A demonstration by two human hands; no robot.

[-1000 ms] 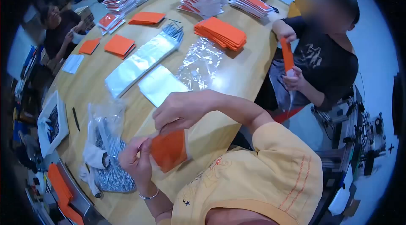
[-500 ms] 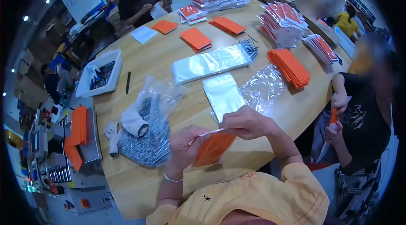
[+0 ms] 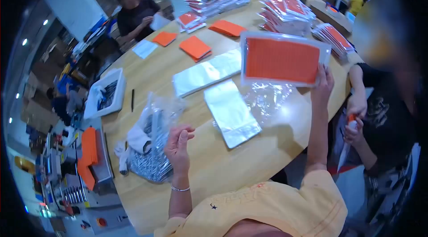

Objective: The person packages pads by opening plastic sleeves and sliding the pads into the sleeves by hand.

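Note:
My right hand (image 3: 325, 80) grips the lower right corner of a clear plastic bag with an orange sheet (image 3: 283, 60) inside, raised over the table. The sheet has fine lines across it and lies flat within the bag's clear margins. My left hand (image 3: 179, 149) is in the air near the bag of metal rods (image 3: 154, 159), fingers curled in, nothing visible in them. Between my hands lies a stack of clear plastic bags (image 3: 232, 114). Behind it, a longer bag pack (image 3: 207, 73) is partly covered by the raised bag.
Orange sheet stacks (image 3: 195, 48) and piles of filled bags (image 3: 287, 12) stand farther back. At left are a white bin (image 3: 118, 92), a black pen-like stick (image 3: 132, 100) and white gloves (image 3: 139, 140). A co-worker (image 3: 379, 116) sits at right; another person (image 3: 136, 18) stands across the table.
My right hand has lifted the bag with the orange sheet up and to the right. My left hand has let go of it and moved left. The view has shifted slightly.

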